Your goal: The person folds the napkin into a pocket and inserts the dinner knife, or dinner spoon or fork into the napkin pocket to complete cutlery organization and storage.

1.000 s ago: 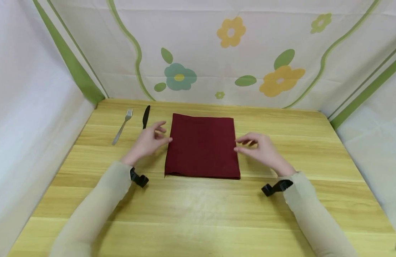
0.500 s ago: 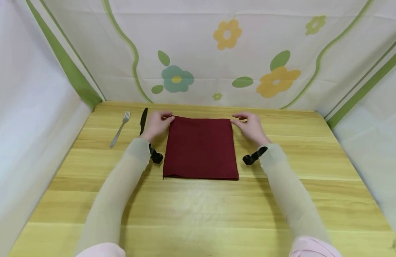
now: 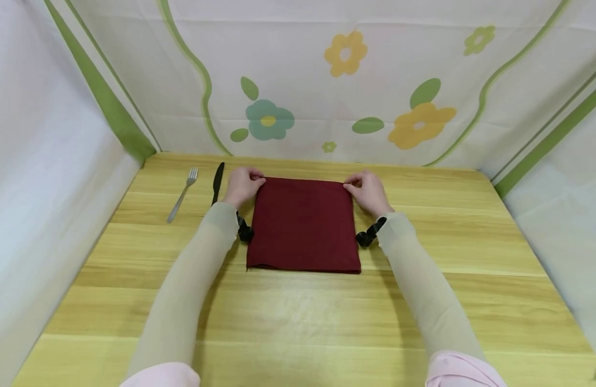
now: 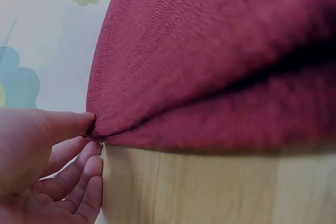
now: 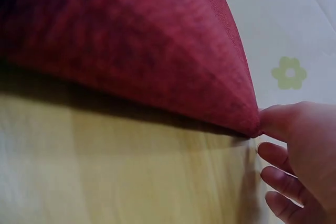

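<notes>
A dark red folded cloth napkin lies as a near square on the wooden table. My left hand pinches its far left corner; in the left wrist view the thumb and forefinger close on that corner, and the fabric layers part slightly along the side. At the far right corner, my right hand pinches the cloth between thumb and fingers. The right wrist view shows that corner at the thumb tip, with the other fingers loosely bent below it.
Left of the napkin lie a black knife, close to my left hand, and a silver fork farther left. A white curtain with printed flowers hangs behind the table, and white cloth walls stand at both sides.
Both hands have moved from the napkin's sides up to its far corners and now pinch them. The far edge has shifted slightly toward me.
</notes>
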### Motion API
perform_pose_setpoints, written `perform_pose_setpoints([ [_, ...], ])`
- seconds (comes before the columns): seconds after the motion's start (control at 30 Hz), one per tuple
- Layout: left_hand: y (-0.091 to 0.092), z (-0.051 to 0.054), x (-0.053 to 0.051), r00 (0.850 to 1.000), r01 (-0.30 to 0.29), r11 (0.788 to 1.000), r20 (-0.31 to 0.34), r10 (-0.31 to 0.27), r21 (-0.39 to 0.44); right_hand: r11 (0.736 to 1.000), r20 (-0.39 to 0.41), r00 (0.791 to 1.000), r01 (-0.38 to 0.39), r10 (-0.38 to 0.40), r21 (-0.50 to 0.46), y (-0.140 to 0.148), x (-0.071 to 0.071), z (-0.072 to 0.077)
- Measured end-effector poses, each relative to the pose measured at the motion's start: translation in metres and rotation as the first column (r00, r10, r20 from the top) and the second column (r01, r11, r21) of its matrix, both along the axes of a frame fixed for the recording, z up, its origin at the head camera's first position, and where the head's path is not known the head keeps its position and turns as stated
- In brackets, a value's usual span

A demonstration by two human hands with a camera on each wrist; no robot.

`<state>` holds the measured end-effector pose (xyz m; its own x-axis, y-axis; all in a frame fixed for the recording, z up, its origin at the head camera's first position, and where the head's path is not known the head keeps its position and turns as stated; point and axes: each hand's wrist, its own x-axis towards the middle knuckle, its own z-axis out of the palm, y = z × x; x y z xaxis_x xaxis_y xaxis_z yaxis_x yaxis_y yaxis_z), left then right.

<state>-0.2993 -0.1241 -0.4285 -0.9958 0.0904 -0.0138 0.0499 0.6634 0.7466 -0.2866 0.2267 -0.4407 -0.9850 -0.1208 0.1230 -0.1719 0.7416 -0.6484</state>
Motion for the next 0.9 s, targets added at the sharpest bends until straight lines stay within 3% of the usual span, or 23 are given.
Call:
perform_pose_setpoints([
  [0.6,0.007,0.003,0.0,0.999,0.034,0.995,0.02,-0.032,-0.09,0.995,0.01,0.996,0.091,-0.091,0.046,-0.002,-0.003,0.003],
  [0.77,0.004,0.001,-0.003,0.998,0.057,0.995,0.023,-0.056,-0.083,0.997,0.005,0.997,0.075,-0.075,-0.018,0.002,0.0,0.001],
  [0.9,0.001,-0.001,-0.004,0.997,0.065,0.995,0.034,-0.062,-0.076,0.994,0.011,0.998,0.059,-0.058,-0.088,0.006,0.01,0.004],
])
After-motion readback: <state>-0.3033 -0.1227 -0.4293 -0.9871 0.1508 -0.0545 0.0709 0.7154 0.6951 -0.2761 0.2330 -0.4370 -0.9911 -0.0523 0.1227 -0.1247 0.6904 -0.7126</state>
